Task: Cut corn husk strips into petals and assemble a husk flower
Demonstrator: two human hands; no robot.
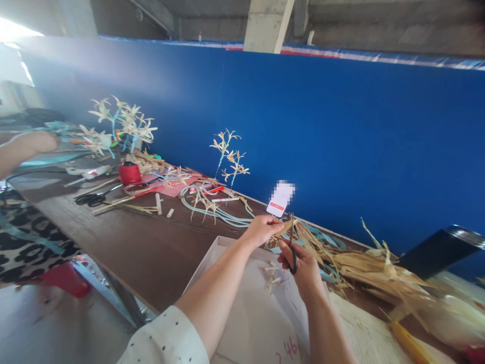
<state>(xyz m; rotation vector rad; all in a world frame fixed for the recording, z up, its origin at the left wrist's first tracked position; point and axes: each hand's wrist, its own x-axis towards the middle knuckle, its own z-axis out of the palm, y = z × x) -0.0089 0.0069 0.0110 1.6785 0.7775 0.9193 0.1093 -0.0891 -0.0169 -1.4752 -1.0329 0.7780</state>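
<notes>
My left hand [262,230] pinches a strip of dried husk [287,226] over the far end of a white box lid [242,308]. Just right of it, my right hand [301,265] is closed round the handles of a pair of scissors [293,255]. The blades point up and away, right beside the strip; whether they touch it I cannot tell. Small cut pieces [271,277] lie in the lid below my hands. Close behind my left hand a phone [278,202] leans upright, its screen partly blurred.
Dried husks [364,265] are heaped at the right, near a dark cylinder [435,253]. Husk flowers [231,156] stand along the blue partition [341,141]. Black-handled scissors [94,197], a glue gun [91,173] and a red tape roll [129,173] lie left. Another person's arm [28,149] reaches in there.
</notes>
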